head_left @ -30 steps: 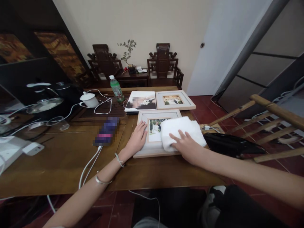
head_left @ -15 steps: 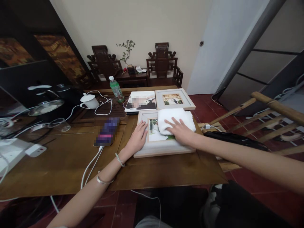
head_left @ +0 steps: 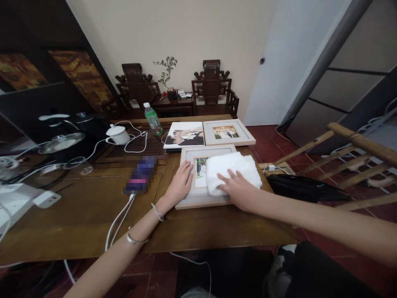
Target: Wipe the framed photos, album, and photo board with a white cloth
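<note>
A light wooden picture frame (head_left: 189,200) with a photo inside lies flat near the table's front right. My left hand (head_left: 180,182) rests on its left edge, fingers stretched out along the rim and not wrapped round it. A folded white towel (head_left: 235,163) covers the right part of the frame and much of the photo. With fingers spread on top, my right hand (head_left: 240,190) presses and holds the towel against the frame. Behind lie a second framed photo (head_left: 245,133) and a white-edged photo panel (head_left: 186,128), side by side.
A phone (head_left: 141,176) on a charging cable lies left of the frame. Farther back stand a green-labelled bottle (head_left: 153,120), a lidded white cup (head_left: 118,135) and a kettle (head_left: 88,124). A clear plastic cup (head_left: 81,166) sits among cables. A wooden chair (head_left: 350,136) is at the right.
My right hand and the towel have moved towards me and slightly right over the frame, uncovering its back edge. My left hand stays on the left edge.
</note>
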Tool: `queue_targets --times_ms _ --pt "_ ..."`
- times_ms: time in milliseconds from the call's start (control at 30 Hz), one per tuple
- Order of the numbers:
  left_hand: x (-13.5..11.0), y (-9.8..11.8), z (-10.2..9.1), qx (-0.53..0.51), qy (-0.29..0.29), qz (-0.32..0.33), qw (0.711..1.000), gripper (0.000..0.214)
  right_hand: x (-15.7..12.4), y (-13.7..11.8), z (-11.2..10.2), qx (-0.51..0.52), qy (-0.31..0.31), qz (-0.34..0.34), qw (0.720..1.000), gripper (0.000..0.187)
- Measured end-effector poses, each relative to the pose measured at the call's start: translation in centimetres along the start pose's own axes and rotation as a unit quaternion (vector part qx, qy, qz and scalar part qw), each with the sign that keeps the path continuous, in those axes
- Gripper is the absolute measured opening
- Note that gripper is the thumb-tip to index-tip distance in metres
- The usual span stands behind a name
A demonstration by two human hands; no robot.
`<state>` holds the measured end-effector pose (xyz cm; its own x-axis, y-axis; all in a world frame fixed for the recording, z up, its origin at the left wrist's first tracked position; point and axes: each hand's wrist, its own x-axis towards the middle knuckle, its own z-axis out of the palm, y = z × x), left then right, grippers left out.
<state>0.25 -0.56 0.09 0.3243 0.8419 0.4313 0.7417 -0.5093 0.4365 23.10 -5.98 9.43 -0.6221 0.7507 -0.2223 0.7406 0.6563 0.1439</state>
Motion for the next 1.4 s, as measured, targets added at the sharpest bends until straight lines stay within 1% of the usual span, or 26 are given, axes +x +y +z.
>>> queue_targets --times_ms 67,133,200,267,367,433,467,533,600,667,733,800,867,967,1100,1200,1300,1400 --pt "0.0 0.1 0.0 0.004 -0.003 -0.004 1.000 0.040 -2.3 -1.8 -0.9 0.031 -0.025 -0.014 0.999 0.054" --pt "0.0 0.2 -0.1 0.007 -0.007 -0.008 1.000 0.040 -3.9 -3.0 -1.6 0.064 -0.039 -0.028 0.997 0.052" --pt "0.0 0.3 -0.2 0.007 -0.013 -0.012 1.000 0.040 -4.5 -3.5 -1.5 0.086 -0.039 -0.041 0.995 0.055" --pt "0.0 0.3 -0.3 0.007 -0.017 -0.012 1.000 0.040 -4.1 -3.3 -0.8 0.093 -0.020 -0.051 0.994 0.060" --pt "0.0 0.3 -0.3 0.003 -0.013 -0.006 1.000 0.040 -2.1 -1.3 0.9 0.082 0.032 -0.050 0.995 0.064" --pt "0.0 0.3 -0.3 -0.002 -0.008 -0.003 1.000 0.039 -0.2 0.9 1.8 0.061 0.063 -0.040 0.995 0.067" --pt "0.0 0.2 -0.3 -0.004 -0.007 -0.003 1.000 0.039 0.9 2.1 2.1 0.045 0.069 -0.031 0.996 0.069" --pt "-0.1 0.2 -0.3 -0.005 -0.010 -0.005 1.000 0.040 3.0 4.6 2.3 0.008 0.112 -0.012 0.994 0.071" --pt "-0.1 0.2 -0.3 -0.004 -0.016 -0.011 1.000 0.040 4.9 6.6 2.2 -0.024 0.132 -0.008 0.991 0.071" --pt "0.0 0.2 -0.3 -0.003 -0.019 -0.014 1.000 0.041 6.4 7.9 2.1 -0.044 0.135 -0.004 0.990 0.068" --pt "0.0 0.2 -0.4 -0.002 -0.020 -0.011 1.000 0.041 7.3 8.2 2.1 -0.049 0.131 0.000 0.990 0.060" --pt "0.0 0.2 -0.4 -0.002 -0.020 -0.009 1.000 0.041 7.3 7.6 2.2 -0.044 0.128 -0.004 0.991 0.053" --pt "0.0 0.2 -0.3 0.000 -0.020 -0.012 1.000 0.041 6.3 6.5 2.2 -0.029 0.123 -0.016 0.992 0.049" --pt "-0.1 0.2 -0.2 0.002 -0.019 -0.012 1.000 0.040 3.5 4.0 2.0 0.008 0.101 -0.031 0.994 0.048" --pt "0.0 0.3 -0.2 0.009 -0.023 -0.014 1.000 0.041 -1.0 0.6 1.0 0.068 0.071 -0.057 0.993 0.049" --pt "0.0 0.3 -0.1 0.010 -0.016 -0.012 1.000 0.042 -3.2 -1.3 0.3 0.109 0.055 -0.071 0.990 0.048" --pt "0.1 0.2 -0.1 0.009 -0.015 -0.011 1.000 0.043 -3.4 -1.9 0.4 0.103 0.051 -0.088 0.989 0.051" --pt "0.1 0.3 -0.2 0.013 -0.020 -0.012 1.000 0.043 -1.8 -0.6 1.4 0.064 0.060 -0.100 0.991 0.062"
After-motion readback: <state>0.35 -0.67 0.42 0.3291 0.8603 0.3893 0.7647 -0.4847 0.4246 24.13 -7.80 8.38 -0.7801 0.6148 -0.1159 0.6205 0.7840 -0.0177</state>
